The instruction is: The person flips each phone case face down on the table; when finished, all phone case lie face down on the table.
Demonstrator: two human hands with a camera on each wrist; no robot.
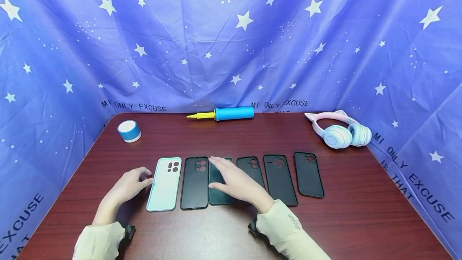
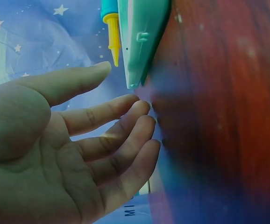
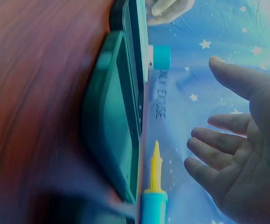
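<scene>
Several phone cases lie in a row across the table. At the left end is a pale mint case, its side also showing in the left wrist view. My left hand is beside its left edge, fingers loosely bent and nothing between them. My right hand hovers over the middle of the row with fingers extended and thumb spread. It partly covers a dark green case and a black case. Another black case lies between the mint and green ones. Two more, a black case and a smaller black case, lie to the right.
Along the back edge lies a blue hand pump with a yellow nozzle. A blue and white cylinder stands at the back left, and pale cat-ear headphones at the back right. A starry blue curtain surrounds the dark red table.
</scene>
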